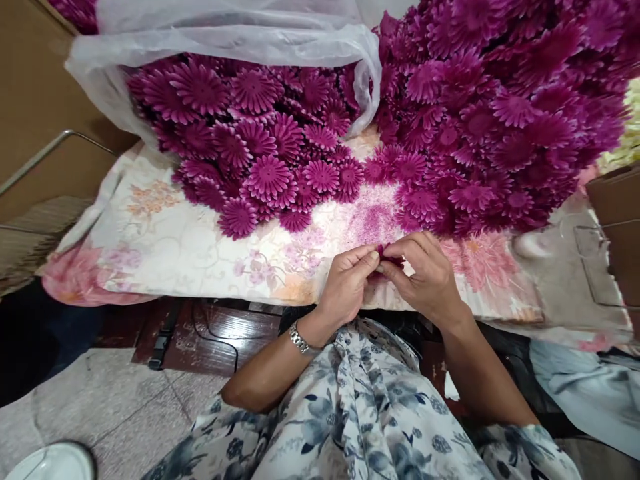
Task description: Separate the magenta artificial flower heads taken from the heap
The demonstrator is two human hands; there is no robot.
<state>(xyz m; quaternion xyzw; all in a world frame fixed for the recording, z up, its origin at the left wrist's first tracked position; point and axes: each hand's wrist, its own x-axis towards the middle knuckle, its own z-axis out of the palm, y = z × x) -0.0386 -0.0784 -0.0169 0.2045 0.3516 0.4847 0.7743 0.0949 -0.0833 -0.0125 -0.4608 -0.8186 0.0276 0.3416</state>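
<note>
My left hand (349, 279) and my right hand (424, 272) meet over the front edge of the table. Between their fingertips is a small magenta artificial flower piece (381, 251), mostly covered by the fingers. Both hands are closed in a pinch on it, thumbs against forefingers. Beyond them, loose magenta artificial flower heads (269, 177) spill from a translucent plastic bag (367, 110). To the right of the bag rises a big heap of similar flower heads (480, 133).
A floral cloth (190, 253) covers the table, with purple specks scattered near my hands. Cardboard boxes stand at the left (45, 100) and the right (620, 227). Clear plastic (565, 267) lies at the right. A white round object (50, 463) is on the floor at lower left.
</note>
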